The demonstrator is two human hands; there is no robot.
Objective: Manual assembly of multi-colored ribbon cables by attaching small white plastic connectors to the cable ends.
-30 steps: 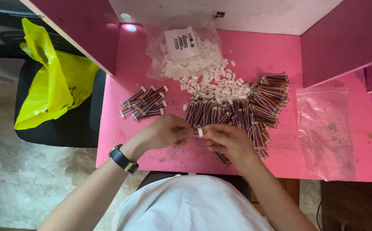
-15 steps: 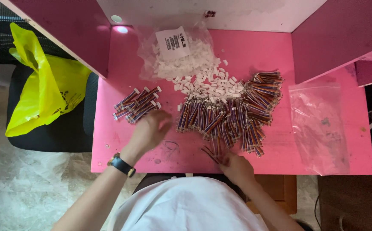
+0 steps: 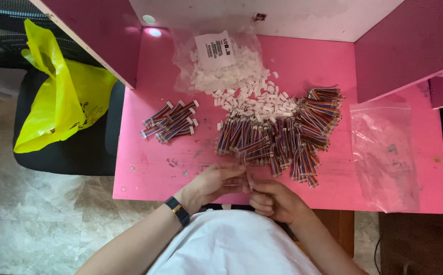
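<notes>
- Pink laminate covered the desk (image 3: 150,168), which carried a large heap of short multicoloured wire pieces (image 3: 277,137) at its centre.
- Position change: half a second earlier the hands were apart, the left hand (image 3: 216,182) reaching toward the small batch and the right hand (image 3: 275,199) low at the near edge. They had since come together at the near edge of the desk, just below the heap.
- Hand state: both hands were curled, fingertips meeting, and appeared to pinch one wire piece (image 3: 248,179) between them. The left wrist wore a dark watch (image 3: 178,210).
- Implication, as a judgement: one more piece had apparently been picked up for handling.
- A small batch of wire pieces with white ends (image 3: 169,122) lay well apart to the left of the heap; loose white connector housings (image 3: 254,99) spilled from an open clear bag with a white label (image 3: 216,61) at the back.
- An empty-looking clear bag (image 3: 384,153) lay to the right; a yellow bag (image 3: 58,97) rested on a dark chair (image 3: 99,147) beside the desk.
- Hard to make out: the pinched piece was mostly covered by the fingers, so whether it carried a white housing could not be told. The person's arms and lap were cut off at the lower edge.
</notes>
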